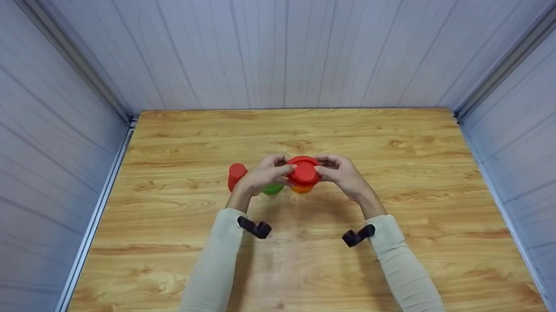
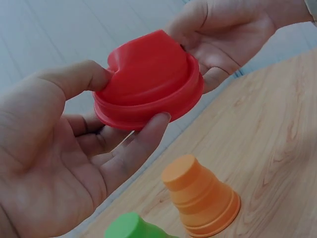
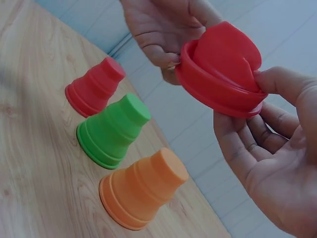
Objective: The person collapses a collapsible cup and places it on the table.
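Note:
Between my two hands, above the table, is a red collapsible silicone cup [image 1: 305, 172], partly folded, its small base up and its wide rim below. My left hand [image 1: 268, 172] pinches one side, the thumb denting the soft wall and the fingers under the rim. On the opposite side my right hand [image 1: 345, 175] grips it likewise, its thumb [image 3: 280, 84] pressed into the wall. Below stand three extended cups, upside down: an orange cup [image 3: 143, 188], a green cup [image 3: 114, 131] and another red cup [image 3: 95, 87]. In the head view the held cup partly hides the orange one.
The cups stand in a row on a wood-grain table [image 1: 184, 250]. Pale panelled walls [image 1: 282, 48] enclose the table at the back and both sides. Each sleeve bears a black wrist mount [image 1: 255, 227].

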Available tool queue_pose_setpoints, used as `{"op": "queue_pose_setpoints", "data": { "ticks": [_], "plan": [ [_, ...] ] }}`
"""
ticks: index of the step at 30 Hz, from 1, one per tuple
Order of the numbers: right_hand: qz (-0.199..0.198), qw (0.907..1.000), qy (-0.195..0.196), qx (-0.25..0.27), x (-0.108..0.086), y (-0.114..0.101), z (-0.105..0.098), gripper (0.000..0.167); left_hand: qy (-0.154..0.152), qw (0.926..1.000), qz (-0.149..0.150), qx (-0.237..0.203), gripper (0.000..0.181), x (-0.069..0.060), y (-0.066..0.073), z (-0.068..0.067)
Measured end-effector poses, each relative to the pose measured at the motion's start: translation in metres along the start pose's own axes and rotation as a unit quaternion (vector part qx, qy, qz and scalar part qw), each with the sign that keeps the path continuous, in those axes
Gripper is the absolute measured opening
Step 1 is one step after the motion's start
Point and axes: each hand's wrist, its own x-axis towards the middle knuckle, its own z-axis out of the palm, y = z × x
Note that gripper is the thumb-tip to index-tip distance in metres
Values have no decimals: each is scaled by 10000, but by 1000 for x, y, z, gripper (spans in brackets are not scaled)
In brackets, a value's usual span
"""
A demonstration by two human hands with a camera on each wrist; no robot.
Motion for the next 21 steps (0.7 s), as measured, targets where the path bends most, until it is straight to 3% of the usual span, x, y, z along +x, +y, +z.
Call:
{"op": "queue_pose_setpoints", "data": {
  "ticks": [6, 10, 21],
  "plan": [
    [23, 9931, -472, 1072, -2, -1, -2, 45, -311, 9960, -30, -837, 15, -4, -1, -5],
    [36, 9892, -665, 1302, -3, -1, -4, 46, -454, 9921, -35, -1170, 28, -6, -2, -9],
    [90, 9911, -470, 1246, 0, 2, 1, 50, -296, 9942, 20, -1034, 34, -5, -4, -13]
  ]
}}
